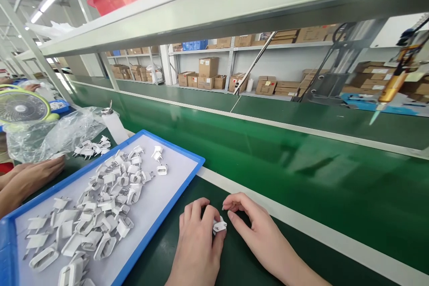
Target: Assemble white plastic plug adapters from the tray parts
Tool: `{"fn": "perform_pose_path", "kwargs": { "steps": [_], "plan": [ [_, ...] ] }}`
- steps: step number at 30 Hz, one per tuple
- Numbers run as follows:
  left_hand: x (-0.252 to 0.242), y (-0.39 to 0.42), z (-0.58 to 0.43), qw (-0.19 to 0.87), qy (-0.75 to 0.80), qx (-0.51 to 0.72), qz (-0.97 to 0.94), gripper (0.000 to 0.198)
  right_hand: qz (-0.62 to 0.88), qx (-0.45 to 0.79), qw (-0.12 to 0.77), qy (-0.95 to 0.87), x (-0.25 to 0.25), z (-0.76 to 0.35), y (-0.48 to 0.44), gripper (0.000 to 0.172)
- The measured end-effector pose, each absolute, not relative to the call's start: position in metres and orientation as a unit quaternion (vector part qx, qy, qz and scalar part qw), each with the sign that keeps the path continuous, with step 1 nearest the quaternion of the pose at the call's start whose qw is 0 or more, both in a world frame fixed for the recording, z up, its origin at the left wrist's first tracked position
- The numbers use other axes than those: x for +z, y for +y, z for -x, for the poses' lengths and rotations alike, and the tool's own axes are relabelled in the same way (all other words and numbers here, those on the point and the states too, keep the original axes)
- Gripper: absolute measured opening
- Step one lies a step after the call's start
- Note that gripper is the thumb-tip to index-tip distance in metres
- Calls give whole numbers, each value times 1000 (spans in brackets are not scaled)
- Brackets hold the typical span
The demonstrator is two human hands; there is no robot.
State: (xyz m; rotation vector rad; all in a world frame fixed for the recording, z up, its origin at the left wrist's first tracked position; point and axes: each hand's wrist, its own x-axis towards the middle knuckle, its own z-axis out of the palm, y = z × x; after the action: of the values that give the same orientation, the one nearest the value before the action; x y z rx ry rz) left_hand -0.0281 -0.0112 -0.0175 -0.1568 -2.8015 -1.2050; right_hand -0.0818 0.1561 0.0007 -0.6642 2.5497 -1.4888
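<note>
My left hand (197, 237) is curled around a small white plug part (219, 225) low on the dark green bench. My right hand (258, 232) hovers right beside it, fingers bent, fingertips close to the part; whether they touch it I cannot tell. To the left lies a blue-rimmed tray (187, 161) with a white floor, holding several white plug parts (107, 201) in a loose heap.
A green conveyor belt (301, 161) with white edges runs behind my hands. Another person's hands (30, 178) rest at the far left near more white parts (90, 148), a clear plastic bag (50, 134), a white bottle (114, 125) and a green fan (23, 107). Cardboard boxes fill the far shelves.
</note>
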Motion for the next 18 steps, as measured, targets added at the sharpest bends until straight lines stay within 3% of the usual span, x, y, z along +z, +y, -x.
{"fn": "perform_pose_path", "kwargs": {
  "steps": [10, 18],
  "plan": [
    [-17, -5, 26, 67, -919, -387, 22, 12, 232, -529, 34, 815, -3, 84, 156, 13],
    [-39, -8, 27, 106, -934, -338, 47, 13, 231, -539, 0, 810, -5, 77, 155, 23]
  ]
}}
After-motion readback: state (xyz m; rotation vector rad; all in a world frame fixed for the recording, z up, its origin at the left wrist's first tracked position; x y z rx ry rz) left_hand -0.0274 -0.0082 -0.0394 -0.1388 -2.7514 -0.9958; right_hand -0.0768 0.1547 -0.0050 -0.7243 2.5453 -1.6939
